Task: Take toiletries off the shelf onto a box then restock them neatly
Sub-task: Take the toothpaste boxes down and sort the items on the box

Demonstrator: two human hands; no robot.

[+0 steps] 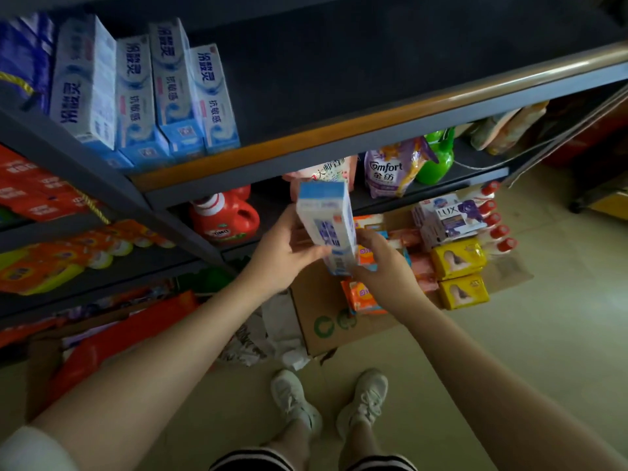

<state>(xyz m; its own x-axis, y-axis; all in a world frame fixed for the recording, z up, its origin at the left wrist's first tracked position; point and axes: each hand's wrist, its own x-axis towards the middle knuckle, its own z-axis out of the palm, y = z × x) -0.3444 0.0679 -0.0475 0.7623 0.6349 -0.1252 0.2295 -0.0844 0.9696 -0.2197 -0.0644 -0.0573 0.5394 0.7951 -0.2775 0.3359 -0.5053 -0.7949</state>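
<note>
Far left, upper shelf: row of blue-and-white toothpaste boxes standing upright, packed side by side at the shelf's left end; rest of that shelf bare. Below them, red packs and a row of orange-yellow bottles on lower shelves.

Centre: my left hand grips one toothpaste box from its left side, thumb across the lower front. Box upright, slightly tilted, held in the air in front of the lower shelves, above the cardboard box's left end. Red detergent jug on the shelf behind it.

My right hand cups the same box at its bottom right edge, fingers curled on it. Both hands closed on it.

Right: cardboard box on the floor, toiletries on top — orange soap packs, yellow soap packs, a purple-white soap box, red-capped bottles along the far right edge. Purple softener pouch and green bottle on the shelf beyond.

Near: my white sneakers on the tiled floor.
</note>
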